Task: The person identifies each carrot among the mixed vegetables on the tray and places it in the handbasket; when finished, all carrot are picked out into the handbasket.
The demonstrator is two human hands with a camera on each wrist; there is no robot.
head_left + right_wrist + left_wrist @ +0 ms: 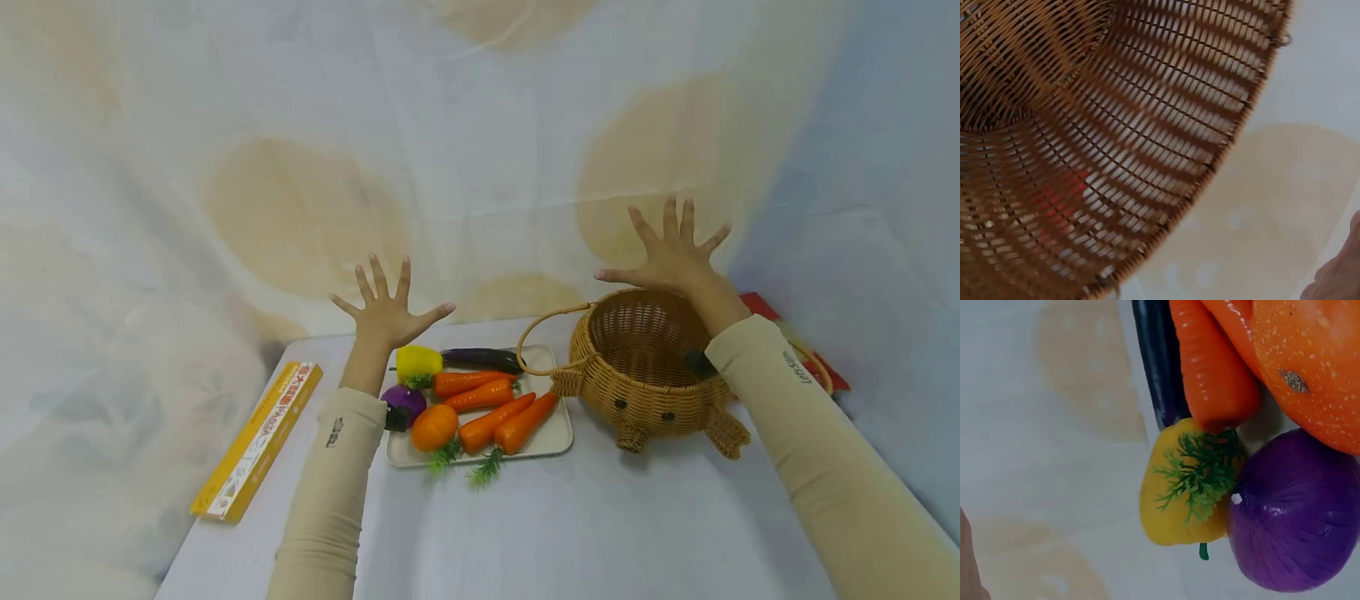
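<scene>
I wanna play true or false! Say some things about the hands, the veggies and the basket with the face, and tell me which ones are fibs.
1. The left hand and the right hand both have their fingers spread wide. True.
2. The tray holds only two carrots. False: it holds four.
3. The yellow pepper lies beside the eggplant. True.
4. The basket stands to the left of the tray. False: it stands to the right.
5. The long yellow box lies to the left of the tray. True.
6. The left hand is gripping a carrot. False: it holds nothing.
</scene>
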